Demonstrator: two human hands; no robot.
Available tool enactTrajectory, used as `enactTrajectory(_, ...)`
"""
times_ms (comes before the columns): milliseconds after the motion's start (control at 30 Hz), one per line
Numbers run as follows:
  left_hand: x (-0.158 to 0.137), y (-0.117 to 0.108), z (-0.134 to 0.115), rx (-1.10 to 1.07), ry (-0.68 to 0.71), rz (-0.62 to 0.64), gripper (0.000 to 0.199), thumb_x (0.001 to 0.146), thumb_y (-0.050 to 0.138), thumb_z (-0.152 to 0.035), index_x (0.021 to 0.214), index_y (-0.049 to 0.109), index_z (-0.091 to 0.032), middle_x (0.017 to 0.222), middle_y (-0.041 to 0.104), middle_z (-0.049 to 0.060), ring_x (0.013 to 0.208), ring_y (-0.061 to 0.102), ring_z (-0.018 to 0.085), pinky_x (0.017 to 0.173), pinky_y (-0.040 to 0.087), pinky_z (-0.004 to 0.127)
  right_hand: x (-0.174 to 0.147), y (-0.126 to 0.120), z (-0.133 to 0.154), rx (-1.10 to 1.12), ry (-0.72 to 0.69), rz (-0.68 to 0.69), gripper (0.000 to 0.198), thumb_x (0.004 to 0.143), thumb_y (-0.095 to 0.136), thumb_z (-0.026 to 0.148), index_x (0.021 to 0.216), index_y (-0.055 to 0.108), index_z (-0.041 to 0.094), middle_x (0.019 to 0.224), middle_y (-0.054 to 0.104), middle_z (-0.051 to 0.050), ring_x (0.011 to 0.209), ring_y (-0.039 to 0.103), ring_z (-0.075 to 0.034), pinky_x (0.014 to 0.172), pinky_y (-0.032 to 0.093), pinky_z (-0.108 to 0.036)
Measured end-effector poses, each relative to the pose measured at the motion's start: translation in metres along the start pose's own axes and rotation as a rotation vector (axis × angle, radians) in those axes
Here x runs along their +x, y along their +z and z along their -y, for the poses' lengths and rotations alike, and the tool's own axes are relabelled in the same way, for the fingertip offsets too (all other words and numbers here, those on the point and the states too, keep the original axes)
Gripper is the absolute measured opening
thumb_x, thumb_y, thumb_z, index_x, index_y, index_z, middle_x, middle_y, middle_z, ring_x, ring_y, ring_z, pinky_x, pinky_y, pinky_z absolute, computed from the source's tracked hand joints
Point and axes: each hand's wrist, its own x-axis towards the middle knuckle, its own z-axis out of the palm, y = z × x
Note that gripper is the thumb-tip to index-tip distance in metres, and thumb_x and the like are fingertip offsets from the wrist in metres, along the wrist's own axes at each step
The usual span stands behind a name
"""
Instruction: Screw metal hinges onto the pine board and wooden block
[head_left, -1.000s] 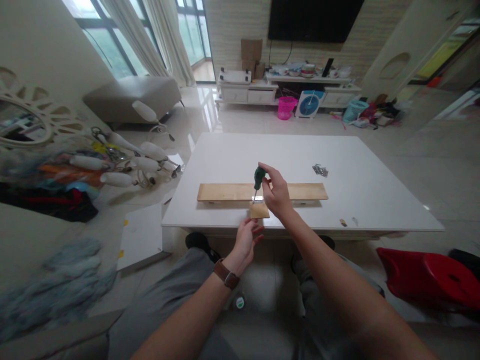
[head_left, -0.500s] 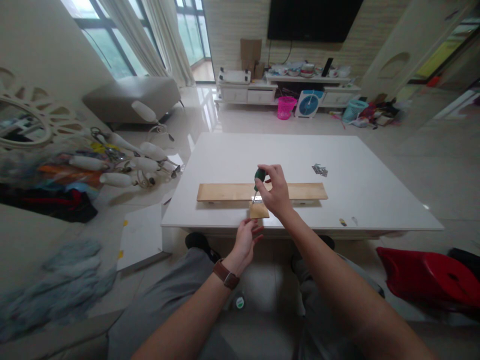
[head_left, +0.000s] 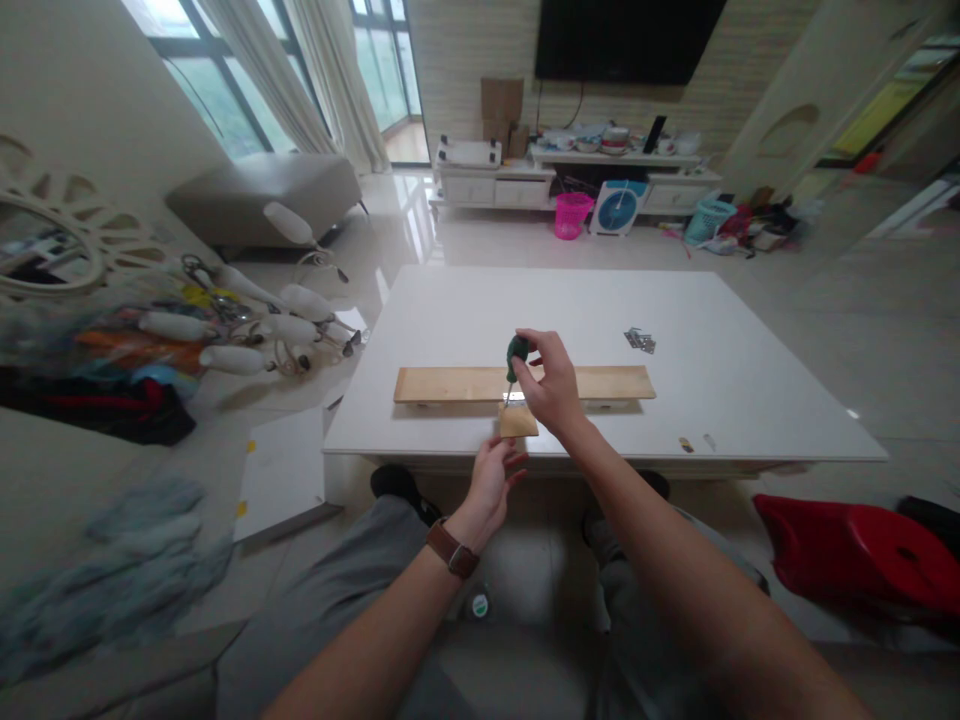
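My right hand (head_left: 551,382) is closed around the green handle of a screwdriver (head_left: 517,352), which stands nearly upright. Its shaft runs down to the far edge of a small wooden piece (head_left: 518,422), where a shiny metal part shows; the exact contact of the tip is too small to make out. Behind it lies a long wooden board (head_left: 450,383), raised slightly off the table on pale parts. At the near edge of the small piece, my left hand (head_left: 492,482) has its fingers apart, palm turned up, with the fingertips touching the wood.
The white table (head_left: 465,310) carries a small heap of metal hardware (head_left: 640,341) at right and two tiny items (head_left: 685,444) near its front edge. A red plastic stool (head_left: 855,550) lies at the right. White lamp parts (head_left: 289,328) and a white panel (head_left: 281,470) are at the left.
The screwdriver handle has turned slightly in my right hand and tilts a little differently. My left hand and the wood stay in place.
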Motion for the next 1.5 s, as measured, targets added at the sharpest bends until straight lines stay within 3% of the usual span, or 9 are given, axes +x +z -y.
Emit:
enactTrajectory(200,-0.0021,0.0016,-0.0015,-0.006,-0.008,-0.005,0.017,0.093,0.061,-0.011,0.107,0.061,-0.019,0.115,0.072,0.007,0.085,0.072,0.016,0.071,0.053,0.028,0.0000,-0.0002,0.0015,-0.017,0.010,-0.015,0.031,0.095,0.068,0.022,0.125,0.069,0.031,0.105,0.057,-0.005,0.095,0.062,-0.023,0.078,0.059,-0.041)
enactTrajectory(433,-0.0028,0.0025,-0.0026,-0.005,-0.010,-0.001,0.018,0.093,0.062,-0.012,0.109,0.062,-0.019,0.119,0.073,0.007,0.086,0.072,0.016,0.070,0.053,0.028,0.0000,0.0013,-0.0002,0.016,-0.021,-0.012,0.048,0.094,0.053,0.010,0.137,0.064,0.030,0.127,0.070,-0.010,0.116,0.066,-0.026,0.084,0.063,-0.041)
enactTrajectory(733,-0.0019,0.0023,-0.0014,0.002,-0.009,0.003,0.015,0.093,0.062,-0.012,0.106,0.062,-0.019,0.116,0.073,0.007,0.087,0.072,0.016,0.069,0.053,0.027,0.0002,0.0005,-0.0019,0.028,-0.039,0.009,0.051,0.093,0.050,0.005,0.134,0.065,0.031,0.126,0.072,-0.008,0.116,0.067,-0.026,0.086,0.061,-0.043)
enactTrajectory(933,-0.0008,0.0010,-0.0006,-0.002,-0.009,-0.005,0.012,0.093,0.061,-0.013,0.103,0.061,-0.019,0.117,0.073,0.007,0.086,0.072,0.016,0.069,0.053,0.027,0.0006,-0.0004,0.0015,0.000,0.005,-0.021,0.031,0.093,0.067,0.018,0.122,0.070,0.030,0.107,0.060,-0.006,0.098,0.063,-0.023,0.078,0.060,-0.040)
enactTrajectory(1033,-0.0007,0.0001,-0.0003,-0.006,-0.007,-0.001,0.014,0.092,0.063,-0.013,0.104,0.062,-0.019,0.118,0.073,0.008,0.086,0.072,0.016,0.070,0.053,0.027,0.0003,-0.0007,0.0030,-0.021,0.023,-0.022,0.028,0.093,0.071,0.023,0.120,0.070,0.029,0.107,0.058,-0.006,0.099,0.062,-0.023,0.078,0.059,-0.040)
enactTrajectory(1233,0.0006,-0.0013,0.0009,-0.009,-0.001,0.019,0.016,0.091,0.067,-0.015,0.105,0.063,-0.020,0.118,0.073,0.007,0.086,0.072,0.016,0.070,0.052,0.027,0.0007,-0.0008,0.0027,0.011,0.008,0.014,0.045,0.095,0.053,0.014,0.135,0.065,0.029,0.126,0.067,-0.010,0.115,0.065,-0.026,0.084,0.060,-0.041)
enactTrajectory(1500,0.0033,-0.0023,0.0031,0.002,0.006,0.023,0.018,0.090,0.068,-0.015,0.107,0.064,-0.020,0.120,0.074,0.008,0.089,0.073,0.017,0.070,0.053,0.026,0.0002,-0.0020,-0.0005,0.002,0.013,0.032,0.055,0.093,0.049,0.008,0.140,0.065,0.031,0.128,0.074,-0.009,0.115,0.067,-0.028,0.096,0.059,-0.049)
